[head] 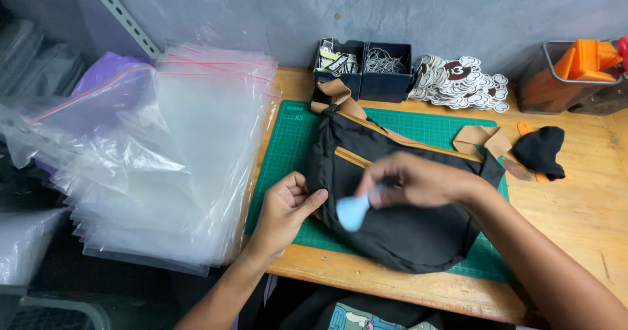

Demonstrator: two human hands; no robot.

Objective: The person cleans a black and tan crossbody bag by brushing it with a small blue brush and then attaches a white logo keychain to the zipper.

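A black bag (399,222) with tan zip lines and a tan strap (481,138) lies on a green cutting mat (291,147). My left hand (284,209) rests at the bag's left edge, thumb pressing on the fabric. Over the middle of the bag, my right hand (418,181) holds a small light blue tool (355,210), blurred by motion, its rounded end touching the fabric.
A thick stack of clear zip bags (170,153) overhangs the wooden table's (582,206) left end. At the back stand two dark boxes (363,68) of small parts, a pile of white tags (461,81) and a wire basket (569,75) with orange items. A black cloth (541,150) lies right.
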